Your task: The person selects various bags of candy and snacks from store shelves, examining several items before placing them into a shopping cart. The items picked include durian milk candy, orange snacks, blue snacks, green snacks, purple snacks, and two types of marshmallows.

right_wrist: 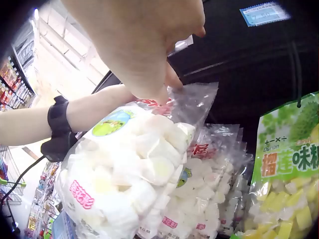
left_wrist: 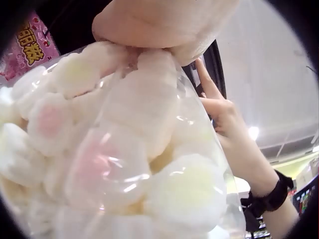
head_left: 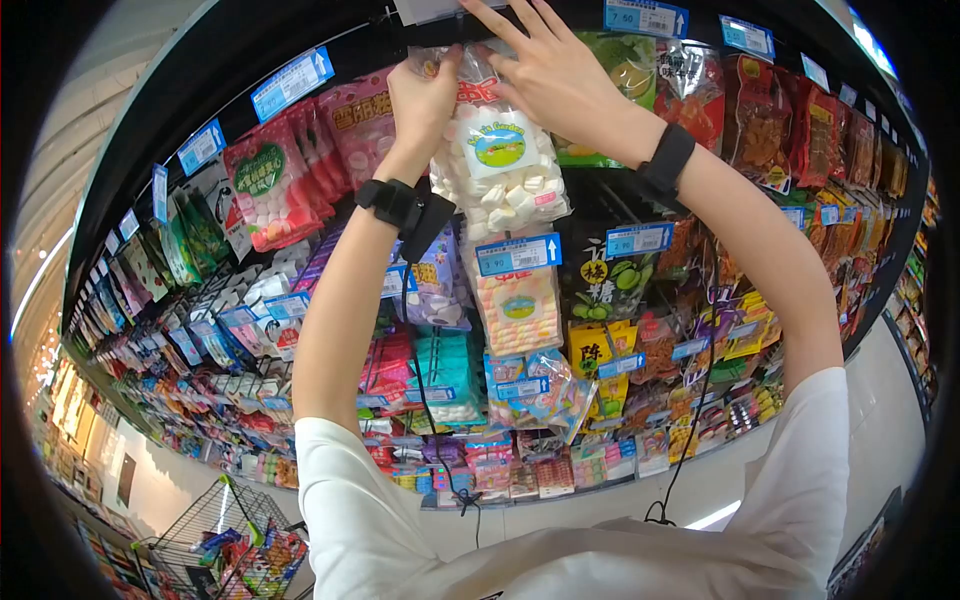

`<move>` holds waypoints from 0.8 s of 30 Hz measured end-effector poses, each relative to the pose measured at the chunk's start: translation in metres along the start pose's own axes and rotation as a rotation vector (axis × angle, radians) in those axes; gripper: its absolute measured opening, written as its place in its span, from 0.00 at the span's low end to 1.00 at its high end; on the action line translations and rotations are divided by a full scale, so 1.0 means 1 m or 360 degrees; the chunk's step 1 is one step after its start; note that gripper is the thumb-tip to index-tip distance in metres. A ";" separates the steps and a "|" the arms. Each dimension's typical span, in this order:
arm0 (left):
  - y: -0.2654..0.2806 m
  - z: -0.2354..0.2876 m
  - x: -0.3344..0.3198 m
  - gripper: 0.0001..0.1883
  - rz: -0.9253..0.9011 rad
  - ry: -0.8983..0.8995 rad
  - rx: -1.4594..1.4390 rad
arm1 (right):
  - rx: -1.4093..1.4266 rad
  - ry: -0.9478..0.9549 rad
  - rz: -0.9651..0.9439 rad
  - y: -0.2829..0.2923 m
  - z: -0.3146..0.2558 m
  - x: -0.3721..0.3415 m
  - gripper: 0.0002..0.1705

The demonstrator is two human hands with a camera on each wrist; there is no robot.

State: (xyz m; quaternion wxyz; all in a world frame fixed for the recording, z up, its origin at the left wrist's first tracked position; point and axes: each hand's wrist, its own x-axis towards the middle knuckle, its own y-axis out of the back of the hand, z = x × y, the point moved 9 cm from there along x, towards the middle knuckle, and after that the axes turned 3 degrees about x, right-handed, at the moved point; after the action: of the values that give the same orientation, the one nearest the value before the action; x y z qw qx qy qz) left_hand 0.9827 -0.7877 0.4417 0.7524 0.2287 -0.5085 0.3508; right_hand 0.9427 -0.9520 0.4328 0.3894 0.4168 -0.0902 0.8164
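A clear bag of white marshmallows [head_left: 515, 195] hangs at the front of the top shelf row, with a round green and blue picture on its label. My left hand [head_left: 425, 100] grips the bag's upper left edge, thumb upward. In the left wrist view its fingers pinch the plastic just above the marshmallows. My right hand [head_left: 565, 85] is at the bag's upper right, fingers spread and fairly straight, reaching to the white tag card [head_left: 430, 10] over it. In the right wrist view more marshmallow bags [right_wrist: 197, 194] hang behind the front one.
A green durian candy bag [right_wrist: 281, 164] hangs to the right, pink candy bags [head_left: 265, 185] to the left. Blue price tags [head_left: 518, 255] stick out below the bag. Lower rows hold many packed sweets. A wire shopping cart [head_left: 190, 515] with goods stands at lower left.
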 end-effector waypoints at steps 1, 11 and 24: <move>0.000 0.000 -0.001 0.14 -0.0002 0.0001 0.0001 | -0.0004 0.0002 -0.0025 -0.001 0.000 0.000 0.18; -0.014 -0.038 0.008 0.15 -0.0117 0.0408 -0.0064 | 0.0151 -0.0072 -0.0147 -0.004 -0.003 0.000 0.15; 0.002 -0.020 -0.065 0.61 -0.0245 -0.0213 0.0627 | 0.1373 -0.1181 -0.0420 -0.094 0.021 -0.107 0.44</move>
State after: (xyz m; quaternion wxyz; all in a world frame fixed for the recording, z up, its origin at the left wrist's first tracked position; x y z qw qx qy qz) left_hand 0.9778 -0.7916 0.3737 0.6823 0.4322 -0.4600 0.3689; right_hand 1.0596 -0.9578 0.3489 0.2251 0.8035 0.1727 0.5234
